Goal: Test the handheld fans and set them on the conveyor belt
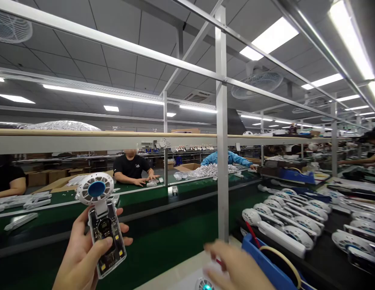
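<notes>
Left hand [83,251] has 1 mini fan [100,207] clamped upright-ish, circuit board [117,237] showing. Right hand [235,264] is super blurry near a teal-lit fan head [204,285], can't tell its grip tbh.

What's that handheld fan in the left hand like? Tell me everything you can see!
The handheld fan has a round white head with slots around a blue disc. Its handle looks like clear plastic, showing a dark circuit board with small yellow squares. It's held head up, leaning slightly, in front of the green surface. The left hand grips the handle, thumb across its front.
</notes>
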`<action>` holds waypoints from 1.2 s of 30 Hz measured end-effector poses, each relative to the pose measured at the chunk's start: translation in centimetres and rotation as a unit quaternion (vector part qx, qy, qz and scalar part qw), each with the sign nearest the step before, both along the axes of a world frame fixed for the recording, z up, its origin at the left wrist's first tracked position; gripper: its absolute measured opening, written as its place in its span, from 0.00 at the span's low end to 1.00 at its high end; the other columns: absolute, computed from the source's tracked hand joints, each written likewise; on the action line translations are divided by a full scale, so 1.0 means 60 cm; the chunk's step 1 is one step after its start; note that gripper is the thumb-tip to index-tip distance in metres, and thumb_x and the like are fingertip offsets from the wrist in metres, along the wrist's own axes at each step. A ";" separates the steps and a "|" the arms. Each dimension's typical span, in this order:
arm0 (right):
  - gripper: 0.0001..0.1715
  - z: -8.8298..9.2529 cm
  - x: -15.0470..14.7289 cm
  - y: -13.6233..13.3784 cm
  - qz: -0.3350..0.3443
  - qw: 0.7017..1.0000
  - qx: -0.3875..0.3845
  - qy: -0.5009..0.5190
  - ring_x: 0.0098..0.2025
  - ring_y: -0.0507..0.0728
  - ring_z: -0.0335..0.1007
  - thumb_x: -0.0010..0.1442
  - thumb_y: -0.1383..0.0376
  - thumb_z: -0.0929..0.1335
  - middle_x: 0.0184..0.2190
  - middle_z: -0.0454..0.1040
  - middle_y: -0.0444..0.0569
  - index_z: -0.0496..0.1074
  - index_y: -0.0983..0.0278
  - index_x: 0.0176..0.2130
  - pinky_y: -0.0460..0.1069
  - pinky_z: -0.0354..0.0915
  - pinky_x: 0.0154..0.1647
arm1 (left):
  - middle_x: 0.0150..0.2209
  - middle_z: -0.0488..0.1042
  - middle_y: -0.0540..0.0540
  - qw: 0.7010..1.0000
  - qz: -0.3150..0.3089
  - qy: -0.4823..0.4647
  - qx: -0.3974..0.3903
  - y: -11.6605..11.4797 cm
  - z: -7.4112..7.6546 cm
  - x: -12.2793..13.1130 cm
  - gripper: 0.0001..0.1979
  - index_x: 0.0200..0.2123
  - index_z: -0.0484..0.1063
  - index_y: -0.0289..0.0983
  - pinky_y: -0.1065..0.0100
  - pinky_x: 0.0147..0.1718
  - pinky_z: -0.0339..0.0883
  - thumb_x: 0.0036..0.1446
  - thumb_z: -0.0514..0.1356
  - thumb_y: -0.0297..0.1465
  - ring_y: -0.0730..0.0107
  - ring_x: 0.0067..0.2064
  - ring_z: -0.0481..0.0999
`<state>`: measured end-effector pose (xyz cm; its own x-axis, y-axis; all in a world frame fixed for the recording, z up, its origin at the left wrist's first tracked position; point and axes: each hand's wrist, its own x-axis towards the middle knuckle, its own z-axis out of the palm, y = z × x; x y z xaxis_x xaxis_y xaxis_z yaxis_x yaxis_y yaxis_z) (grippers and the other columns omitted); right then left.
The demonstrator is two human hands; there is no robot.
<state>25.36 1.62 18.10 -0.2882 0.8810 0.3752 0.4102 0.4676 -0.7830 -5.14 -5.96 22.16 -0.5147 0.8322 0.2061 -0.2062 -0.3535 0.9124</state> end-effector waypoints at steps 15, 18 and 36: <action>0.10 0.273 -0.215 0.194 0.008 0.843 -0.104 0.528 0.15 0.44 0.61 0.54 0.63 0.74 0.25 0.74 0.44 0.72 0.66 0.29 0.41 0.50 0.09 | 0.49 0.78 0.43 0.999 0.024 0.024 0.037 -0.012 0.009 0.033 0.49 0.65 0.53 0.51 0.64 0.31 0.77 0.41 0.72 0.34 0.56 0.36 0.82; 0.08 0.274 -0.217 0.190 0.006 0.833 -0.107 0.542 0.14 0.43 0.58 0.56 0.68 0.73 0.24 0.74 0.42 0.71 0.66 0.28 0.41 0.50 0.09 | 0.50 0.78 0.43 0.999 0.027 0.025 0.038 -0.018 0.015 0.037 0.50 0.65 0.51 0.52 0.64 0.32 0.78 0.42 0.72 0.35 0.56 0.37 0.82; 0.10 0.244 -0.186 0.106 0.116 0.824 -0.224 0.507 0.16 0.44 0.53 0.64 0.70 0.68 0.23 0.69 0.42 0.68 0.65 0.29 0.39 0.50 0.11 | 0.48 0.77 0.43 0.998 -0.019 0.015 0.063 -0.020 0.015 0.042 0.41 0.63 0.54 0.48 0.62 0.31 0.77 0.49 0.69 0.33 0.61 0.33 0.81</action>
